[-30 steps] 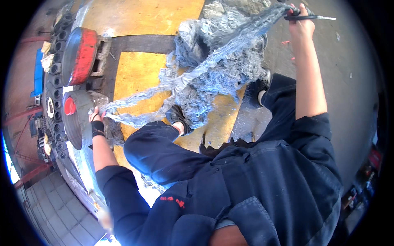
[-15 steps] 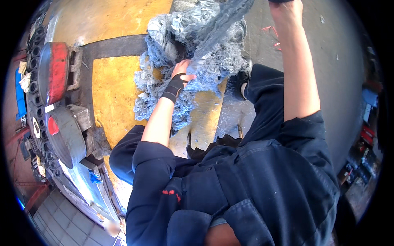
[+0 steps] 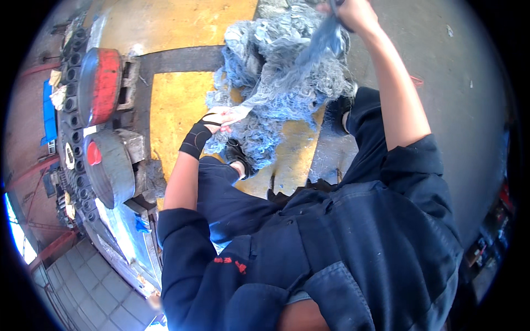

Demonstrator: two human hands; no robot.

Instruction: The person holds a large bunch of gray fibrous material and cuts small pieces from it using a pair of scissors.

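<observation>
A big tangled heap of blue-grey waste yarn (image 3: 292,105) lies on the floor in front of me, between my feet. A loose hank drawn out of it stretches across the top of the heap from one hand to the other. My left hand (image 3: 220,118), with a black wrap round the wrist, is closed on the lower left end of this hank. At the upper right, my right hand (image 3: 356,15), with a black band across it, grips the other end, which bunches up below the fingers. The hank blurs slightly with motion.
Left of the heap stand a red-faced drum (image 3: 105,85) and a grey drum (image 3: 113,171) with a red patch, beside concrete blocks (image 3: 130,83). Rows of dark rings (image 3: 76,138) line the far left. My black shoe (image 3: 238,157) touches the heap's near edge.
My left hand has drawn back from the heap toward the lower left, pulling the hank out. My right hand has moved left and down. The view has shifted slightly.
</observation>
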